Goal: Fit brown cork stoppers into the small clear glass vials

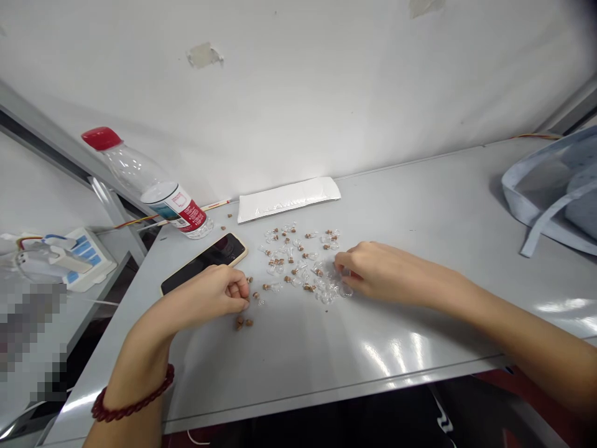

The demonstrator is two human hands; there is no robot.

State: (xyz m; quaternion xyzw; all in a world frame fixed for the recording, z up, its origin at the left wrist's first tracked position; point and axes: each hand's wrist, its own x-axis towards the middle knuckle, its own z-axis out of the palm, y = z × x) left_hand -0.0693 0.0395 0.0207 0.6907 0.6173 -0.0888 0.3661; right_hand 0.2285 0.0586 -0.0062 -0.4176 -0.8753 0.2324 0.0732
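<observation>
Over the left side of the grey table is my left hand [217,289], thumb and fingers pinched together among loose brown corks [240,322]. Whatever sits between those fingertips is too small to make out. My right hand [366,269] has its fingers curled down at the edge of a heap of tiny clear glass bottles [329,291]; its fingertips are partly hidden, and what they grip does not show. Between the hands lie several mini bottles with corks in their necks [310,256], scattered on their sides.
A phone [205,261] lies behind my left hand. Beyond it stands a red-capped water bottle [163,193]. A white padded packet [289,198] lies near the wall. On the right is a light blue bag [527,205]; at far left, a power strip [88,258].
</observation>
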